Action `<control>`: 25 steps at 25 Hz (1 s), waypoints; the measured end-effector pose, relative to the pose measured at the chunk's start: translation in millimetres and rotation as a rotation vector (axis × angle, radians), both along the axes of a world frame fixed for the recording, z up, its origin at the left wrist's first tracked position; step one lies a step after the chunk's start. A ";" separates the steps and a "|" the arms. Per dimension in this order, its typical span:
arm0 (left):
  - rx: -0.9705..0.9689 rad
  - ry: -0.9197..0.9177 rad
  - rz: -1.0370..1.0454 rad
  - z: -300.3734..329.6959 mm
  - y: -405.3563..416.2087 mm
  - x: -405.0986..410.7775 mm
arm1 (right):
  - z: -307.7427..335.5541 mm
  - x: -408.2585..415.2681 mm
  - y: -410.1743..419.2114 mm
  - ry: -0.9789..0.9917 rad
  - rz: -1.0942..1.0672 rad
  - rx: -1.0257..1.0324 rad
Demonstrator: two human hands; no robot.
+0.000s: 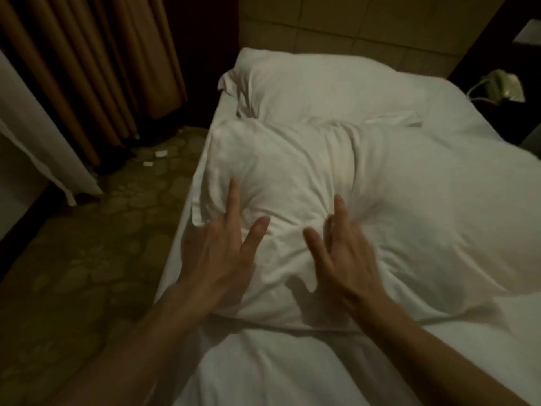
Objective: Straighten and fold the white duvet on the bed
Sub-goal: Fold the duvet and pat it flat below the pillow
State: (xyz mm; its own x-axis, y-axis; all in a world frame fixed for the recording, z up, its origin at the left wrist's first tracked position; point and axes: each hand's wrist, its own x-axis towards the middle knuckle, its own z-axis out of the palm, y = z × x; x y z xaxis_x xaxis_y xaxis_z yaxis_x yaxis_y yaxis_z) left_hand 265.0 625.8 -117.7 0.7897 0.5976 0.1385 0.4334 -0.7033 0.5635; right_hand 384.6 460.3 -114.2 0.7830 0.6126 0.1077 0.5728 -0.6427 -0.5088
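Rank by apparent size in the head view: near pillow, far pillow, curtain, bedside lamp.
1. Near pillow, though it is closest to the camera, so this may be inflated.
2. Curtain and far pillow: too close to rank; the curtain is cut off by the frame.
3. Bedside lamp, smallest.

The near part of the bed [263, 370] was taken up by a rumpled pillow [307, 177], on which the left hand [218, 259] and the right hand [348, 265] were laid with fingers spread. Just behind it the way toward the padded headboard [366, 27] was blocked by a second pillow [330, 86]. Open sheet was left to the right of both pillows. On the left, a strip of patterned carpet [87, 253] was left free between the bed's edge and the brown curtains [87, 63].
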 end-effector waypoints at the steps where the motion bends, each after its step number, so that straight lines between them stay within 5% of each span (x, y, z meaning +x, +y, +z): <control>1: 0.050 -0.082 0.052 16.1 5.9 12.7 | 13.7 11.6 9.5 -0.017 0.015 0.039; 4: 0.238 -0.177 0.131 57.3 33.9 69.5 | 43.7 57.9 56.8 -0.123 0.089 0.086; 11: 0.133 0.199 -0.050 44.1 102.3 201.0 | 37.4 173.1 142.2 -0.143 0.106 -0.161; 14: 0.063 0.271 -0.058 -1.0 111.1 185.2 | 3.8 162.2 145.5 -0.099 0.140 -0.165; 20: 0.246 0.309 -0.036 -80.5 90.0 136.6 | -55.0 134.3 116.9 -0.202 0.179 -0.314; 25: 0.167 0.388 -0.050 -51.5 93.4 145.8 | -35.9 130.5 102.7 -0.063 0.190 -0.237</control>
State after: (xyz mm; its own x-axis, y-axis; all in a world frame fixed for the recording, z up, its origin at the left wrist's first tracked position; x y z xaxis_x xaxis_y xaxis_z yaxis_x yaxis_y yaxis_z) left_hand 410.8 719.2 -169.2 0.8297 0.5519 -0.0834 0.5542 -0.7965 0.2417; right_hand 515.1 563.0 -150.2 0.6487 0.7610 -0.0105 0.7196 -0.6178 -0.3170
